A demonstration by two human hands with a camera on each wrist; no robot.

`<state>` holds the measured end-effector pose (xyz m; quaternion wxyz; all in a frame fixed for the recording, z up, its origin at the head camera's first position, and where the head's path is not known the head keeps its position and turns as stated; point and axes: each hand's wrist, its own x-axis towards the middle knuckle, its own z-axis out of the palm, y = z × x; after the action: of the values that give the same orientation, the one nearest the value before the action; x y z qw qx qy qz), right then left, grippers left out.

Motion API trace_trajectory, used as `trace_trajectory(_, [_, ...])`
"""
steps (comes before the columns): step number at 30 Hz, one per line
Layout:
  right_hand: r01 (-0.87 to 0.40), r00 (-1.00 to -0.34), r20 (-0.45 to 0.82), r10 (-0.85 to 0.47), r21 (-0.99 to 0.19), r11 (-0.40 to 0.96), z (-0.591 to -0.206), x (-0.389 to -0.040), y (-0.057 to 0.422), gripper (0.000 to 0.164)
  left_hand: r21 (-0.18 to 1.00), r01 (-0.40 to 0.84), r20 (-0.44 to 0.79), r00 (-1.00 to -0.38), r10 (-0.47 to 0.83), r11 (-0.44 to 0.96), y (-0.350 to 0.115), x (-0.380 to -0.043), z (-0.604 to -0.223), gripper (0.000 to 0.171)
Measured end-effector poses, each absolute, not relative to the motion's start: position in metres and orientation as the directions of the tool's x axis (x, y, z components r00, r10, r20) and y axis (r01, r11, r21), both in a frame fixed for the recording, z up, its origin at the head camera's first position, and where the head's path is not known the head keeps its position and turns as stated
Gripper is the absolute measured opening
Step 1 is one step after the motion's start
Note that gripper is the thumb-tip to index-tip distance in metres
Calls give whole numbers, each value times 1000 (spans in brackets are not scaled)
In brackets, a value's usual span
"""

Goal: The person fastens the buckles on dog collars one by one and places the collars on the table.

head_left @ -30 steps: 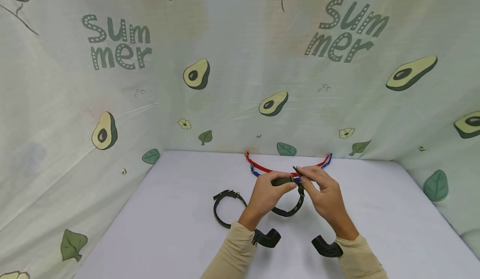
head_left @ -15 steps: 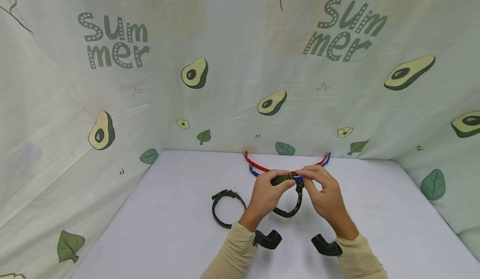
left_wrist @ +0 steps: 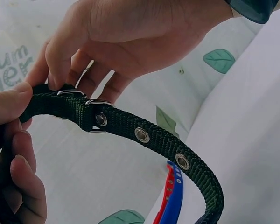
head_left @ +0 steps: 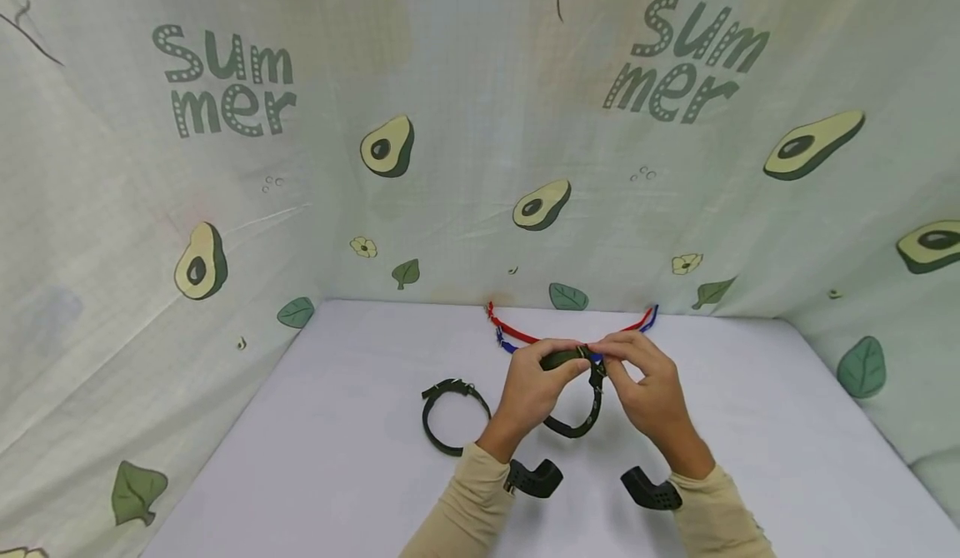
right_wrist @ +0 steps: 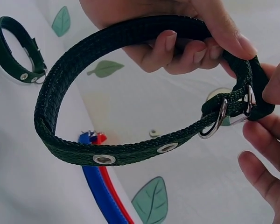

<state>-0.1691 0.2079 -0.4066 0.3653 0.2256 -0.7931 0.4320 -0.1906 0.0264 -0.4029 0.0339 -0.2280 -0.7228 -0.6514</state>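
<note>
Dk-green collar [right_wrist: 134,156] held lower ctr of head frame
L hand [head_left: 528,385] grips it, R hand [head_left: 651,383] pinches it at one end

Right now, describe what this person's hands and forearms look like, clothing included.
The left hand and right hand are ungloved. Long beige fabric sleeves, slightly creased, cover the forearms to near the wrists. A bent black attachment, plastic-looking, sits at each cuff.

The backdrop cloth [head_left: 457,133] reads "summer" twice, each split "sum" over "mer"
</note>
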Motion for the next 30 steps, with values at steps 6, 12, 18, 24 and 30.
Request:
trace_trajectory(6, [-696,-601,797,-60,-485,530,-405,-171,213,31,922,385,357,-889,287,46,32,-193,-401,28])
trace_trajectory(12, [-701,-546,838,-18,-444,558,-409,-171,206,29,917,392,359,-890,283,70,32,-191,-402,30])
trace_trajectory(18, [-715,-542,841,15,-470,518,-422,-165,192,30,922,381,351,-898,267,71,26,-185,-412,28])
trace_trajectory(24, [-673,-612,790,48,-551,494,-424,-163,183,32,925,374,349,-905,241,65,25,-186,-415,26])
trace_trajectory(30, [-640,-653,754,67,-597,483,-406,-146,173,29,930,364,345,-911,227,46,30,-186,-416,26])
